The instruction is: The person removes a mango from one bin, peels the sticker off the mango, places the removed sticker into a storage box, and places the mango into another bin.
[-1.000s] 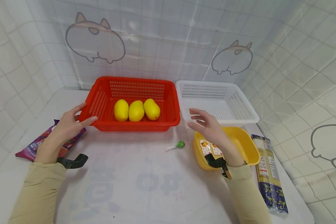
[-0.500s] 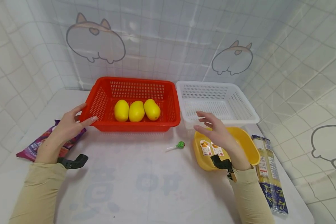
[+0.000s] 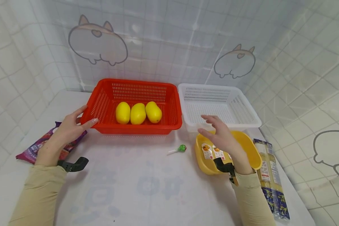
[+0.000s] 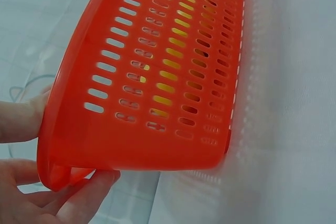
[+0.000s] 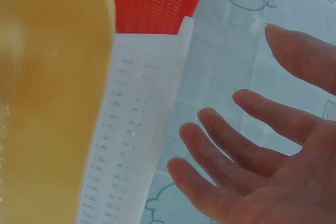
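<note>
My left hand point(image 3: 70, 127) grips the left end of a red slotted plastic basket point(image 3: 135, 129). The left wrist view shows its thumb and fingers on both sides of the rim point(image 4: 52, 129). Three yellow oval mango-like fruits point(image 3: 137, 113) lie side by side in that basket. My right hand point(image 3: 221, 135) hovers with spread, slightly bent fingers above a yellow plastic basin point(image 3: 207, 168), holding nothing. Behind the basin is a white slotted basket point(image 3: 203, 110), its bare floor showing. In the right wrist view, the fingers stand apart from the white basket's rim point(image 5: 170, 108).
A lollipop point(image 3: 182, 148) with a green wrapper lies on the white tabletop point(image 3: 135, 175). A purple snack bag point(image 3: 31, 150) is partly under the left forearm. Packs of noodles point(image 3: 271, 172) lie right of the basin. Tile-patterned sheeting point(image 3: 169, 47) rises behind the baskets.
My right hand has moved a little to the right and toward me, over the basin. My left hand keeps its grip on the red basket. The head view has tilted slightly upward.
</note>
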Demonstrator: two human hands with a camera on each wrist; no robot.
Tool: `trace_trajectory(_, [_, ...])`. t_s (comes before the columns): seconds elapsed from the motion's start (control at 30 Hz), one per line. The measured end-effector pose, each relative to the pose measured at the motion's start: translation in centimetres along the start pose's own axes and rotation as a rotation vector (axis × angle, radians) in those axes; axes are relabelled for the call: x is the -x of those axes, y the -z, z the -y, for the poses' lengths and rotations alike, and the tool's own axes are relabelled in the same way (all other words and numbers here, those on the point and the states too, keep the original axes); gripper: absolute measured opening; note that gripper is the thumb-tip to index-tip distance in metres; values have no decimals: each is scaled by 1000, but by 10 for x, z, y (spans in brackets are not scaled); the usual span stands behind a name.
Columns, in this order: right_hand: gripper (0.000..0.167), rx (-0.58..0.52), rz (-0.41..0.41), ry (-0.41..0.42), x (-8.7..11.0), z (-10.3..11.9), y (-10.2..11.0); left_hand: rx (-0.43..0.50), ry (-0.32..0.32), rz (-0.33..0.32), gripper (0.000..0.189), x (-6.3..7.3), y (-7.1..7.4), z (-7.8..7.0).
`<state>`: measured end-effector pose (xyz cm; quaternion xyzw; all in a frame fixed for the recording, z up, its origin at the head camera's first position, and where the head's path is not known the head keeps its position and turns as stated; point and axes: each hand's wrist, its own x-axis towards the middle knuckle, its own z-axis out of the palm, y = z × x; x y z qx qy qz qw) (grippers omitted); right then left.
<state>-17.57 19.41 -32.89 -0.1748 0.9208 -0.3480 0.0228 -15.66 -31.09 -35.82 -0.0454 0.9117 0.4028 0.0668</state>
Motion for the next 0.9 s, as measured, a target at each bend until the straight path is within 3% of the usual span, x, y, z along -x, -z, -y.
trace_trajectory(0.27, [58, 45, 3, 10, -2, 4, -1, 11, -23, 4, 92, 1, 1, 1])
trace_trajectory(0.9, [61, 69, 17, -2, -4, 4, -2, 5, -9, 14, 93, -3, 1, -1])
